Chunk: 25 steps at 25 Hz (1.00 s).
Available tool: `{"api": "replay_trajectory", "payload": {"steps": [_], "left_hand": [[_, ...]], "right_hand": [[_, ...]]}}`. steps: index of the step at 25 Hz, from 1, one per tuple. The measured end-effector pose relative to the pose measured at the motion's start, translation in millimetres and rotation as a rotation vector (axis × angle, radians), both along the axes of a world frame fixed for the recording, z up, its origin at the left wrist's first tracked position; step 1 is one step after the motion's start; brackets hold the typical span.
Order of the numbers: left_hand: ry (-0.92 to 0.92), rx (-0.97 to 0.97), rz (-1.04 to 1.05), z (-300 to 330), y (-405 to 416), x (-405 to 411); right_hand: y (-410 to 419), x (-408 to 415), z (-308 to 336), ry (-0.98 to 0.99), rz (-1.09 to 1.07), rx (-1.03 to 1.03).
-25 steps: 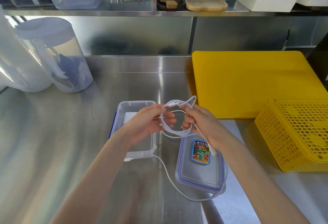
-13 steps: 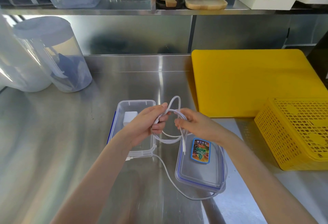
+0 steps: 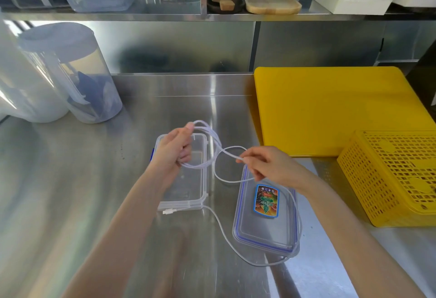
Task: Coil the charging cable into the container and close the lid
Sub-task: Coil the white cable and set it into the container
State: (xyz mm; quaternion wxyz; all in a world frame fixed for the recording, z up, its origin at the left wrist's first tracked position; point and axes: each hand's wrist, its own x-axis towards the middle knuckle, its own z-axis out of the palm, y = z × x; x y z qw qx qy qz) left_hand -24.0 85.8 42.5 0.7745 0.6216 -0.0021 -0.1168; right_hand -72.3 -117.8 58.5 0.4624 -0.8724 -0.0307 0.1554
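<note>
Head view: yellow basket (image 3: 391, 177) beside lid (image 3: 264, 227)

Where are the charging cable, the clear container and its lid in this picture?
charging cable (image 3: 219, 223): head view, slack run on the counter.
clear container (image 3: 180, 204): head view, near rim.
lid (image 3: 264, 234): head view, bare clear panel below the sticker.

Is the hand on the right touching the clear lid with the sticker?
Apart. In the head view the right hand pinches the white cable above the lid; counter shows between them.

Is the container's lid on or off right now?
Off. The lid lies flat on the counter beside the open container.
</note>
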Motion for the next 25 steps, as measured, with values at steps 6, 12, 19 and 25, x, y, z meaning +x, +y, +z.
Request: {"api": "replay_trajectory", "payload": {"steps": [6,12,19,25], "left_hand": [[0.002,-0.051,0.059,0,4,-1],[0.126,-0.375,0.029,7,-17,-7],[0.301,-0.755,0.043,6,-42,-23],[0.177,-0.499,0.042,-4,-48,-24]], "right_hand": [[-9,4,-8,-0.180,-0.065,-0.158],[10,1,-23,-0.313,-0.138,-0.206],[32,2,-19,-0.024,-0.507,0.833],[24,-2,-5,0.339,-0.465,1.164]]}}
